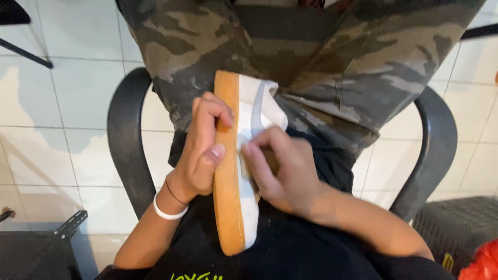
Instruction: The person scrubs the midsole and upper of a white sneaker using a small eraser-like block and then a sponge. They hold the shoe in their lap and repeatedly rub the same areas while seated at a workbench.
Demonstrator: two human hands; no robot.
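- Nearest to me, the black shirt fills the bottom of the view, and the shoe (239, 171) lies on its side across the lap, its gum-coloured sole (228, 176) turned up towards the camera and its white upper facing right.
- My left hand (205, 150) grips the sole edge: the fingers (218, 111) curl over the top of it, the thumb presses the sole's flat face, so the shoe is clamped and steady. A white band and a thin dark cord sit on that wrist.
- My right hand (282, 171) rests against the white upper (259, 106); its fingertips are pressed together on the side panel, as if pinching something small, but I cannot tell what, if anything, is between them.
- I judge the work on the shoe as under way, not finished: both hands are on it, and the upper looks clean where it shows.
- Further off, camouflage trousers (332, 62), the dark chair frame (124, 145) and the pale tiled floor (67, 103).
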